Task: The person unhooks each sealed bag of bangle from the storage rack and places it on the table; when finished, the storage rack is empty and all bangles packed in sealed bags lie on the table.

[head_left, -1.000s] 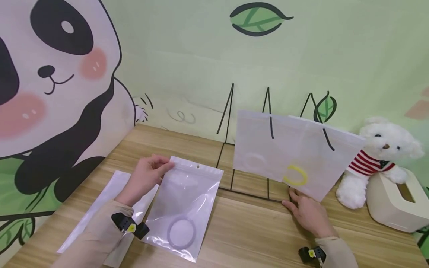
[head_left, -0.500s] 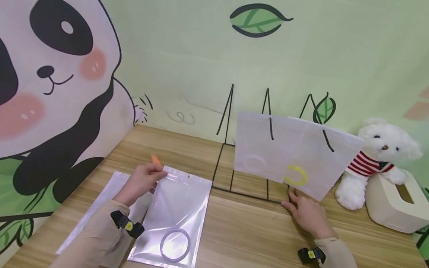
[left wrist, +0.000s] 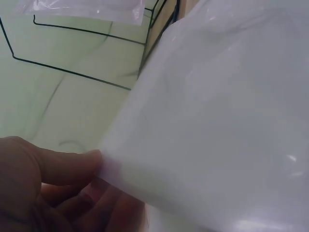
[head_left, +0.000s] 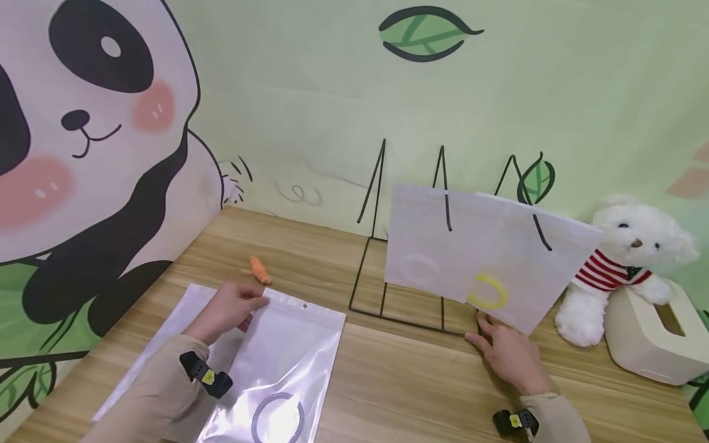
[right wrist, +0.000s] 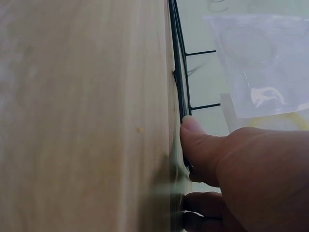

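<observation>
My left hand (head_left: pixel 229 311) pinches the top left corner of a shiny white plastic bag (head_left: pixel 310 344) between thumb and fingers. A pale purple ring (head_left: pixel 255 421) shows through the bag's lower part. In the left wrist view the bag (left wrist: pixel 217 116) fills most of the picture. My right hand (head_left: pixel 509 354) grips the front right of a black wire rack's base (head_left: pixel 407 322), its thumb on the bar in the right wrist view. Two similar bags hang from the rack's hooks, the left bag (head_left: pixel 423 227) and the right bag (head_left: pixel 554 246). A yellow ring (head_left: pixel 504 292) shows low between them.
White flat bags (head_left: pixel 149 344) lie under my left forearm. A small orange carrot-shaped thing (head_left: pixel 259 269) lies beyond my left hand. To the right, a white teddy bear (head_left: pixel 587 314) leans by a cream tissue box (head_left: pixel 637 338). A panda-printed wall stands behind the wooden table (head_left: pixel 399 381).
My left hand has drawn the bag left and toward me, away from the rack. The orange thing, hidden before, now shows beyond the hand. My right hand stays on the rack.
</observation>
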### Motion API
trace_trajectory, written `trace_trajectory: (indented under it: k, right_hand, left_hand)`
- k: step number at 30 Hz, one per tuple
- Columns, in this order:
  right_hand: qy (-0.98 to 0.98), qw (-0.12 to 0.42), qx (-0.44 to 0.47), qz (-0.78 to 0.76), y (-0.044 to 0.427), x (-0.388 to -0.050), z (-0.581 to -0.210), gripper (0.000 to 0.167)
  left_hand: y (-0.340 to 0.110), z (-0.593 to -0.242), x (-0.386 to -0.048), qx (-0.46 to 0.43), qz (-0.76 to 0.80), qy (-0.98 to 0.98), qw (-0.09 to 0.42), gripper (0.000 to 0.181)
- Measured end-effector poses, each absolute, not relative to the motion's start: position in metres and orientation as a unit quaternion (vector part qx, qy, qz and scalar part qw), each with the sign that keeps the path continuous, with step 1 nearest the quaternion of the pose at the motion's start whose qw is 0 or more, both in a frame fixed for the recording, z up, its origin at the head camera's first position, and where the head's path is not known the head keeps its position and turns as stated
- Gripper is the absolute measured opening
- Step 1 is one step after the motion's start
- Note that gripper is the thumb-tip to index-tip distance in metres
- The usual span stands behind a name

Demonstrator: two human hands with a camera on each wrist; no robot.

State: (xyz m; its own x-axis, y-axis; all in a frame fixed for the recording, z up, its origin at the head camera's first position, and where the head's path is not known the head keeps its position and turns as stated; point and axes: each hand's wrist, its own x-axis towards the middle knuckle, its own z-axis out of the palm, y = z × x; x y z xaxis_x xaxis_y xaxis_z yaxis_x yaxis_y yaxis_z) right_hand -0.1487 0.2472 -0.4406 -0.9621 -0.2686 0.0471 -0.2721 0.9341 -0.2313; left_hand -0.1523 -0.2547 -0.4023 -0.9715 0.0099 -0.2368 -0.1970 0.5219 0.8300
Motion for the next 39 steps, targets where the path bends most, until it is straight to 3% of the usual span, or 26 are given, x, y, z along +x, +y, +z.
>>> trace_trajectory:
  k: [11, 19, 32, 39]
  right_hand:
    - [-0.985, -0.022, 0.123, 0.119, 0.245, -0.148, -0.438, 0.061]
    - [-0.984, -0.012, 0.130, 0.119, 0.245, -0.148, -0.439, 0.060]
    - [-0.984, 0.003, 0.132, 0.119, 0.245, -0.147, -0.439, 0.058]
    - [-0.985, -0.013, 0.123, 0.121, 0.244, -0.147, -0.437, 0.061]
  left_hand:
    - [-0.256, -0.408, -0.152, -0.025, 0.467, 0.877, 0.112, 0.012]
    - [-0.257, -0.407, -0.153, -0.039, 0.442, 0.888, 0.120, 0.042]
    - [-0.256, -0.398, -0.151, -0.042, 0.437, 0.892, 0.111, 0.045]
    - [-0.241, -0.386, -0.155, -0.004, 0.447, 0.892, 0.062, 0.040]
